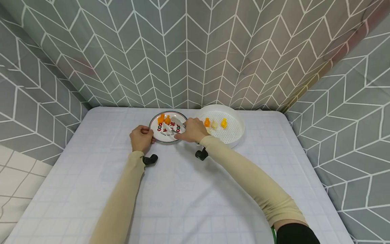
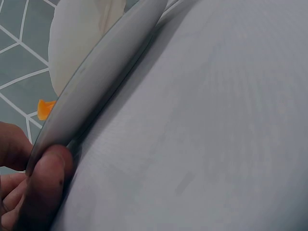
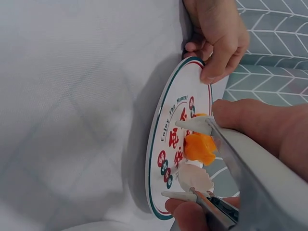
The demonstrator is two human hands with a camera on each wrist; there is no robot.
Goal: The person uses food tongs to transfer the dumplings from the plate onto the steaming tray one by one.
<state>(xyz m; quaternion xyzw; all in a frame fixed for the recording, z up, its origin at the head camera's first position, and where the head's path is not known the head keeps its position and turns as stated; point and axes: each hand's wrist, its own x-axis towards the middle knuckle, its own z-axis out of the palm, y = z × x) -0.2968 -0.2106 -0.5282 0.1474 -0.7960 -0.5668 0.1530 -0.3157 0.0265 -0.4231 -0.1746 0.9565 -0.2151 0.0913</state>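
My left hand [image 1: 142,138] pinches the left rim of a round white plate [image 1: 166,138] with red printed characters and a dark edge line. In the left wrist view, fingers lie on both sides of the plate rim [image 2: 96,72]. My right hand [image 1: 193,130] grips metal tongs [image 3: 228,163] with white tips, spread apart over the plate. Small orange pieces [image 1: 164,119] sit at the plate's far left; one orange piece [image 3: 199,147] shows between the tong tips in the right wrist view. A pale scalloped piece [image 3: 195,179] is near the lower tip; I cannot tell what it is.
Right of the plate stands a round white tray [image 1: 233,135] with a raised rim. An orange piece [image 1: 207,122], a cream piece [image 1: 214,125] and a yellow piece [image 1: 223,123] lie in it. Behind the white-covered table [image 1: 189,189] hangs a grey patterned curtain [image 1: 182,61].
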